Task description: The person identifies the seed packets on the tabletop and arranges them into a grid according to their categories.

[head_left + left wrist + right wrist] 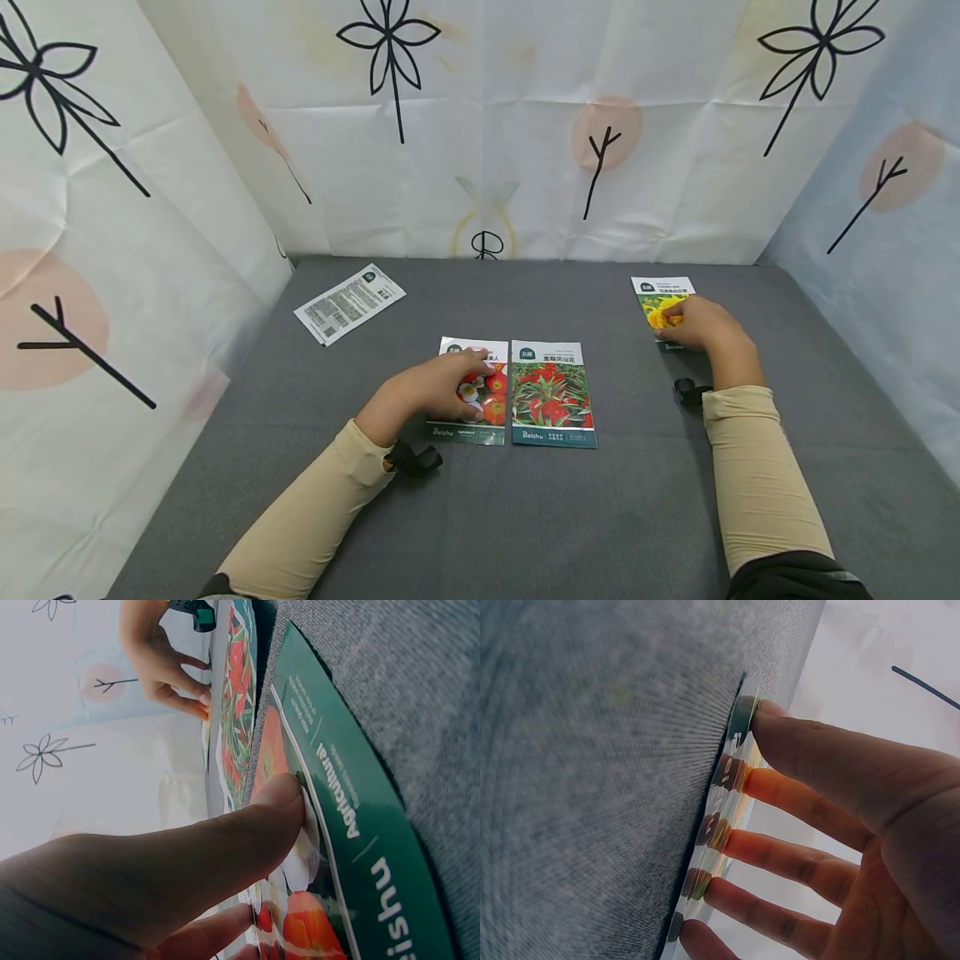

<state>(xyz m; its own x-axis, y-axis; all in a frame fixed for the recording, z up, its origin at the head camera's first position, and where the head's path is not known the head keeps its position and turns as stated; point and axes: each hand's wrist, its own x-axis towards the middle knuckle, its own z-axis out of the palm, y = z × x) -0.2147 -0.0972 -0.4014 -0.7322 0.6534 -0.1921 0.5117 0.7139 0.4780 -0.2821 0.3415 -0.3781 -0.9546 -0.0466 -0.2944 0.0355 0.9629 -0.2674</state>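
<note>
My left hand [435, 385] rests on a seed packet with red and white poppy-like flowers [494, 409], its thumb and fingertips touching the face. The thumb [247, 832] lies nearly straight on the packet in the left wrist view. Directly right of it lies a second seed packet with red flowers and narrow green leaves [553, 396]. Farther back on the right, my right hand [705, 325] touches a seed packet with yellow flowers [658, 302]. In the right wrist view, its extended fingers [795, 859] and thumb tip meet that packet's glossy surface, which lies flat.
At the back left a white packet [349, 304] lies askew, printed text and barcode upward. A grey cloth [570, 517] covers the table. White patterned fabric walls [480, 125] stand along the back and sides. A black strap [412, 460] sits at my left wrist.
</note>
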